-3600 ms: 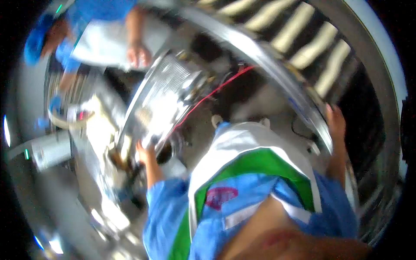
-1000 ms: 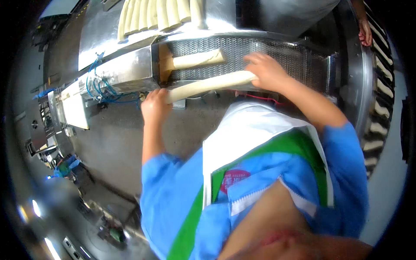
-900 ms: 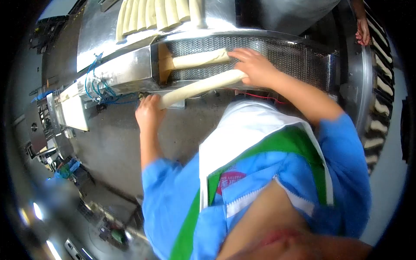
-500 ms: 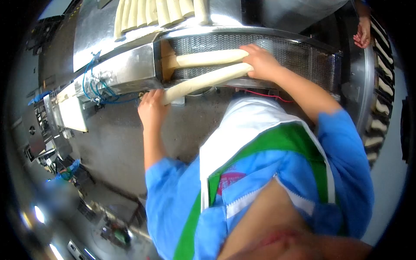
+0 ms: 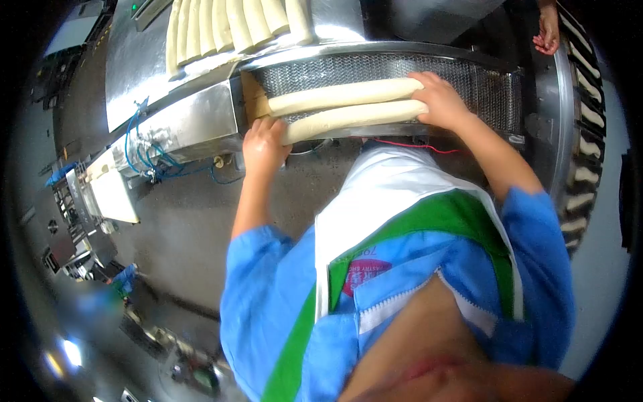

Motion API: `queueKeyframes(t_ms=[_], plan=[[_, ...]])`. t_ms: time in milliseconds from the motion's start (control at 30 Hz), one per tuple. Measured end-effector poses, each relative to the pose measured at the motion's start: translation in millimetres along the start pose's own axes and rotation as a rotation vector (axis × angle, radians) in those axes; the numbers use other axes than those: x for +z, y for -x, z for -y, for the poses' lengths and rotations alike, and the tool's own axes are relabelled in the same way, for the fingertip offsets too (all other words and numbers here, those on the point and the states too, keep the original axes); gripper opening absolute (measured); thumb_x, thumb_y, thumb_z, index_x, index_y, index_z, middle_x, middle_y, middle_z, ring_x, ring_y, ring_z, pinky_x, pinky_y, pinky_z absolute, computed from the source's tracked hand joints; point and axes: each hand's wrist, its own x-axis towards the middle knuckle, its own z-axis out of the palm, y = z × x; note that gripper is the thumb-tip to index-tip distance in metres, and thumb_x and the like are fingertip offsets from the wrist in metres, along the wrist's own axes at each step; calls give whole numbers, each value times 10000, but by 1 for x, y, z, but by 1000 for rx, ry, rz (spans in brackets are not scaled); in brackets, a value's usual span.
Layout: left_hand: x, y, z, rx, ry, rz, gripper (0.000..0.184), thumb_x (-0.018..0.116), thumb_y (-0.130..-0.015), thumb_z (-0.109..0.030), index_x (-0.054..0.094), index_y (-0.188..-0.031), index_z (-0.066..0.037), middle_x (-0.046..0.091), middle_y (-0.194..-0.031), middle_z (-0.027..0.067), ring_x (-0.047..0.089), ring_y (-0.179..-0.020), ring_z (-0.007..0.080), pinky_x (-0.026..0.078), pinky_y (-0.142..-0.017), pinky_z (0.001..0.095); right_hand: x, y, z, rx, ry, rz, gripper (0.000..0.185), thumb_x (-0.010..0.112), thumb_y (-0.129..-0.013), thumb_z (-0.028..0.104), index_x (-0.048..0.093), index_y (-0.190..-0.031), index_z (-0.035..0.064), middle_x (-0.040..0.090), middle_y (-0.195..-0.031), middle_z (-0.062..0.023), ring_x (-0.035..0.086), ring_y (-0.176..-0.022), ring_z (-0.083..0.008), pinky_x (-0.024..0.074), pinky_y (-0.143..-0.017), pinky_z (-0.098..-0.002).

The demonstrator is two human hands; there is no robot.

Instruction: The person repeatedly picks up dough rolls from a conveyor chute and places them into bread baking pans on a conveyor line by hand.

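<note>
Two long pale dough rolls lie roughly parallel at the metal mesh conveyor. My left hand [image 5: 265,144] is closed round the left end of the nearer dough roll [image 5: 355,118], at the belt's near edge. The right end of that roll is in my right hand [image 5: 439,100], whose fingers also touch the right end of the farther dough roll [image 5: 345,95]. The farther roll rests on the mesh belt [image 5: 321,70], its left end by the brown opening of the metal housing [image 5: 207,110].
Several dough rolls [image 5: 218,27] lie side by side on a steel table [image 5: 134,84] beyond the conveyor. Another person's hand [image 5: 548,32] is at the upper right, near a curved rail [image 5: 566,114] and a rack of pale dough pieces [image 5: 584,175]. Blue tubes [image 5: 139,151] hang from the housing.
Since half a second ago, the held roll has moved right and closer beside the farther roll. The farther roll extends further right out of the housing. Both my hands have shifted right.
</note>
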Motion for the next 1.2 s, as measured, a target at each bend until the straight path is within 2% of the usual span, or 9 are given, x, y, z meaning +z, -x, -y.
queueKeyframes(t_ms=[133, 500, 567, 633, 733, 833, 1000, 1067, 1200], plan=[[12, -18, -8, 42, -2, -15, 370, 775, -519, -85, 691, -879, -101, 510, -1306, 121, 462, -1204, 347, 409, -975, 426, 3, 16, -17, 68, 47, -23, 387, 750, -574, 141, 679, -954, 118, 442, -1373, -102, 385, -1277, -312, 360, -1031, -437], [55, -67, -30, 117, -108, 320, 503, 823, -612, -307, 693, -1041, -79, 495, -1276, 181, 482, -1151, 340, 423, -978, 412, 12, 56, -49, 323, -4, -126, 365, 757, -585, 172, 717, -947, 150, 528, -1225, -133, 468, -1155, -331, 399, -996, -389], [46, -76, -44, 154, -156, 426, 606, 818, -614, -411, 668, -1099, -79, 499, -1270, 211, 491, -1145, 363, 440, -943, 451, 14, 67, -45, 388, -71, -130, 313, 747, -615, 230, 720, -924, 182, 559, -1084, -122, 499, -1092, -313, 462, -894, -404], [46, -76, -49, 345, -275, 195, 431, 748, -685, -273, 681, -1083, -121, 545, -1211, 209, 496, -1146, 377, 447, -942, 473, 7, 103, -36, 335, -51, -212, 323, 747, -595, 258, 721, -911, 203, 548, -1043, -99, 492, -1064, -307, 492, -810, -401], [5, -92, -114, 484, -385, 210, 323, 675, -730, -205, 687, -1036, -103, 585, -1140, 214, 506, -1171, 385, 494, -891, 482, 10, 170, -13, 415, -59, -252, 345, 756, -564, 265, 718, -898, 190, 514, -1046, -78, 461, -1058, -304, 491, -782, -408], [-26, -101, -210, 790, -400, 169, 243, 697, -694, -216, 706, -897, -83, 616, -1051, 205, 584, -969, 346, 496, -837, 489, 21, 255, -5, 559, -210, -303, 361, 766, -548, 260, 717, -898, 183, 503, -1033, -75, 449, -1040, -287, 492, -749, -388], [-7, -78, -384, 1342, -145, -192, 216, 670, -717, -259, 704, -848, -90, 612, -966, 204, 584, -890, 362, 479, -732, 474, 39, 453, 46, 971, -296, -506, 356, 764, -579, 244, 701, -919, 154, 511, -1032, -83, 484, -1001, -296, 493, -790, -407], [-5, -46, -480, 1360, -124, 29, 256, 649, -720, -279, 715, -922, -135, 596, -1052, 169, 554, -979, 357, 443, -814, 484, 59, 545, 72, 1096, -333, -629, 363, 762, -605, 257, 688, -934, 122, 526, -1045, -106, 492, -1033, -297, 487, -841, -425], [5, 25, -682, 1734, -14, -229, 192, 652, -742, -249, 705, -921, -205, 586, -1115, 120, 527, -1054, 350, 380, -933, 536, 91, 686, 134, 1529, -123, -782, 420, 758, -664, 284, 658, -991, 39, 541, -1119, -173, 498, -1134, -319, 468, -913, -433]])
